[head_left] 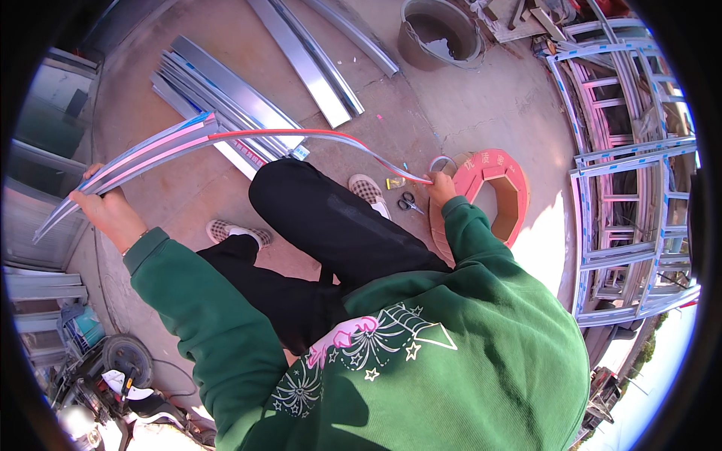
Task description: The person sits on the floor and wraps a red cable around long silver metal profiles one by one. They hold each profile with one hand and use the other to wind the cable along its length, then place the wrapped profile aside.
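Observation:
My left hand (113, 214) is closed around the near end of a long silver metal profile (154, 146), which has pinkish faces and blue tape. From the far end of this profile a thin, flexible red-and-grey strip (308, 133) arches across above my knee to the right. Its other part is pinched in my right hand (442, 189), beside a large red cardboard reel (468, 171) with a many-sided hole. A short loop of strip curls up just behind the right fingers. Black-handled scissors (408, 201) and a small yellow packet (395, 183) lie on the floor near that hand.
Several silver profiles (233, 90) lie stacked ahead, with longer ones (308, 60) farther off. A bucket (440, 37) stands at the back. Window frames (624, 180) lean along the right, glass panels (53, 135) on the left. A wheeled machine (128, 361) sits lower left.

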A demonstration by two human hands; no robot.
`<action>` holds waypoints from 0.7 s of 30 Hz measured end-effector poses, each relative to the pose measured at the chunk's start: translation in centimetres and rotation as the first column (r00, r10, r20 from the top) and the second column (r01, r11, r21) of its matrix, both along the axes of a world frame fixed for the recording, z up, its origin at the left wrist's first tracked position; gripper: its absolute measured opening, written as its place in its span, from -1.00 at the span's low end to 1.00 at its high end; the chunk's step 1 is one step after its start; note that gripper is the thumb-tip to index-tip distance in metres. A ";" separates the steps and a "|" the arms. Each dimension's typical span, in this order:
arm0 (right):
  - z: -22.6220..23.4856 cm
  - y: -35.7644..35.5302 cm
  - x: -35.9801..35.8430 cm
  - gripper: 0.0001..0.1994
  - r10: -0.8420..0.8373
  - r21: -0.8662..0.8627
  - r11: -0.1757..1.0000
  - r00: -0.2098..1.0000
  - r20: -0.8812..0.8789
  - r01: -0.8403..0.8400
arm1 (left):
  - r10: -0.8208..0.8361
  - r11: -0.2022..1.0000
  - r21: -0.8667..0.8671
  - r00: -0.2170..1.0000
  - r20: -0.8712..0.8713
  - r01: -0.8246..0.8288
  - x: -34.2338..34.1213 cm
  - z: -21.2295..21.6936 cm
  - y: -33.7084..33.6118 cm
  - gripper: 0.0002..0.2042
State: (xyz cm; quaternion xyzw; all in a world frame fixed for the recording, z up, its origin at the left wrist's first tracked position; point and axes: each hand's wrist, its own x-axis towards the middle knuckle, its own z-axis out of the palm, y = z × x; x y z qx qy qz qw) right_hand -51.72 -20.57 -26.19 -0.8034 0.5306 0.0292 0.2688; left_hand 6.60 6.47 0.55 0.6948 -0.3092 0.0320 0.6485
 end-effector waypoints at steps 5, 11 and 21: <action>-3.3 7.3 -7.3 -0.53 -0.495 0.709 0.660 0.854 0.162 0.248 | 0.022 0.998 0.057 1.000 -0.010 -0.021 -0.7 -0.2 -0.4 -0.62; -0.5 14.8 -16.1 -0.49 -0.672 0.731 0.437 0.731 -0.122 0.524 | -0.063 0.945 -0.324 0.946 -0.318 -0.046 -1.0 0.8 -2.4 -0.59; 1.3 20.9 -27.9 -0.41 -0.400 0.489 0.555 0.731 -0.553 0.673 | 0.013 0.944 -0.306 0.943 -0.334 -0.121 -1.5 1.2 -3.2 -0.59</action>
